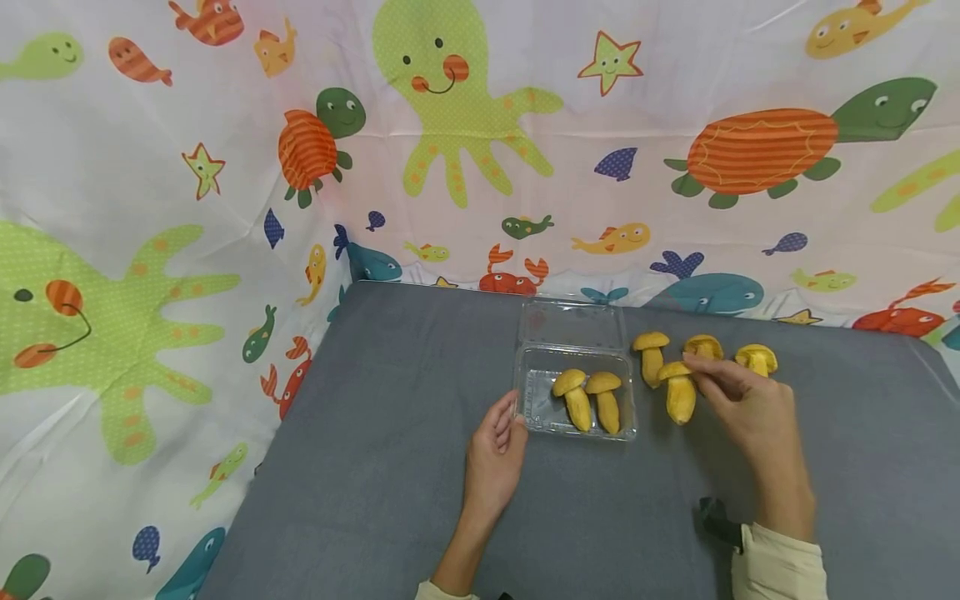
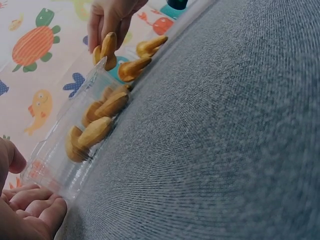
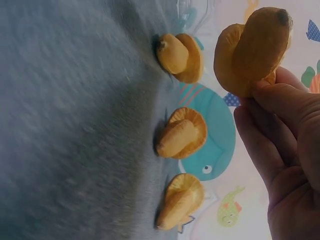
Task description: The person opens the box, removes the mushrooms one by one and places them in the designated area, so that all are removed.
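R grip (image 1: 753,408) pinches mushrm (image 1: 680,398) midair.

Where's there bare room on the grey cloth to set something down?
The grey cloth lies bare left of the left hand and clear box, out to the printed curtain, and right of the right hand. It's crowded right of the box, where three mushrooms lie and that hand holds another mushroom.

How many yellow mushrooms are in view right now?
6: two boxed mushrooms in the clear box, one held mushroom pinched by the right hand, and three loose mushrooms on the gray cloth right of the box. None appears hidden.
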`<action>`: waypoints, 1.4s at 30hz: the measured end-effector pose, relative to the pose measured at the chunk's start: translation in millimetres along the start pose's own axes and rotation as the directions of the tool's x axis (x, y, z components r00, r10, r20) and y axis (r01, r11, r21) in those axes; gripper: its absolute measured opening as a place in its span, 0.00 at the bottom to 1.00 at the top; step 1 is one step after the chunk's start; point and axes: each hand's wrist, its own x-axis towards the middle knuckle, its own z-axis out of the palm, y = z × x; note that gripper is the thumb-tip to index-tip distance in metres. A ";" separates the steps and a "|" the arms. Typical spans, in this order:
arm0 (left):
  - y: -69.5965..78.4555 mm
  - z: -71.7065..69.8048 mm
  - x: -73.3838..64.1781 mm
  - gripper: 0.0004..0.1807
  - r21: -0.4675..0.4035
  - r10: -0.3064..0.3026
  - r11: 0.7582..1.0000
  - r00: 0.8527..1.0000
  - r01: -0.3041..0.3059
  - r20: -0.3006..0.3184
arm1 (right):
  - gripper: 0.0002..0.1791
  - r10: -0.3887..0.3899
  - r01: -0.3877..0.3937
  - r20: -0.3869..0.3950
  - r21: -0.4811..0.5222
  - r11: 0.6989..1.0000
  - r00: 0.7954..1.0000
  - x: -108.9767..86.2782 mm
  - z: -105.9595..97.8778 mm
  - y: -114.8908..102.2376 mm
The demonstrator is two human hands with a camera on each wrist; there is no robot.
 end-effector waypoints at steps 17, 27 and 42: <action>0.6 2.1 0.3 0.24 -0.017 -0.006 1.000 1.000 0.006 0.002 | 0.17 0.045 -0.046 0.043 0.028 0.999 0.998 -20.6 13.8 -0.8; 0.8 1.0 -0.2 0.24 -0.021 0.000 1.000 1.000 0.000 0.000 | 0.14 0.045 -0.046 0.076 0.009 0.999 0.996 -22.7 20.7 -0.4; 0.5 -1.2 0.9 0.24 -0.014 -0.013 1.000 1.000 0.013 0.000 | 0.16 -0.023 0.026 0.117 -0.022 0.999 0.993 -22.5 27.1 6.9</action>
